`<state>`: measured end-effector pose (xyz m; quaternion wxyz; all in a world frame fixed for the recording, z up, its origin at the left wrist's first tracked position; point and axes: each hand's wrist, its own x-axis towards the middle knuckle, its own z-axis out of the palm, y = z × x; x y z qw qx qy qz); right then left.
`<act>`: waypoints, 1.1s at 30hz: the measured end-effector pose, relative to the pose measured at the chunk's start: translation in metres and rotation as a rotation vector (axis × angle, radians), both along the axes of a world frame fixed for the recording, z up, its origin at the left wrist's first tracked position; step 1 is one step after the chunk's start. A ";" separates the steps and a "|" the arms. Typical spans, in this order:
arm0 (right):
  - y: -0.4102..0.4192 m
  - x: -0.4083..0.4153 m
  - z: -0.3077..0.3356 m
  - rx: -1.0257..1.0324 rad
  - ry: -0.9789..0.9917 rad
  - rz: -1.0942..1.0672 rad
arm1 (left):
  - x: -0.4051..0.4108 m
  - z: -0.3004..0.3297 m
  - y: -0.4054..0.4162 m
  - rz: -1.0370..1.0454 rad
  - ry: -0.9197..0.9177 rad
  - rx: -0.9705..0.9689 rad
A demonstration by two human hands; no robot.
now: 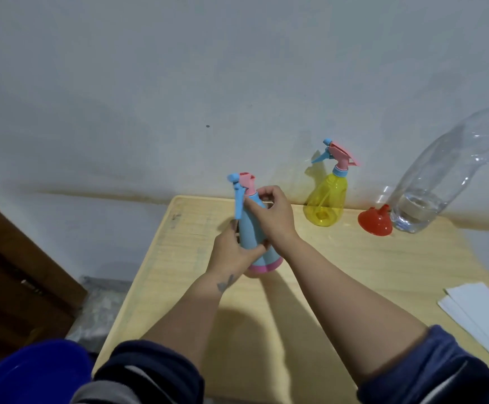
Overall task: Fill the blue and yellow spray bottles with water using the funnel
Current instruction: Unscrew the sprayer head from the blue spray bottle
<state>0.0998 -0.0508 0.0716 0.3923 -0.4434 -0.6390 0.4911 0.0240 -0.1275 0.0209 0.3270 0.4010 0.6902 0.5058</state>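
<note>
Upright blue spray bottle (252, 228), pink base

The blue spray bottle (252, 228) has a pink base band and a pink-and-blue trigger head. The yellow spray bottle (326, 199) is see-through, topped pink and blue. The funnel (375, 220) is red, the water bottle (453, 167) clear with a blue cap, the table (339, 275) pale wood.
</note>
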 end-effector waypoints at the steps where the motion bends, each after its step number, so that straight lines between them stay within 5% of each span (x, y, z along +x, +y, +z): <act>1: -0.004 0.000 0.000 -0.020 0.020 0.011 | 0.001 0.001 -0.003 0.008 -0.006 0.005; 24: -0.074 0.012 0.011 0.059 -0.001 -0.148 | 0.011 0.008 -0.066 -0.044 0.213 -0.075; 33: -0.062 0.031 0.016 -0.006 0.031 -0.023 | 0.016 -0.004 -0.067 0.003 0.270 -0.082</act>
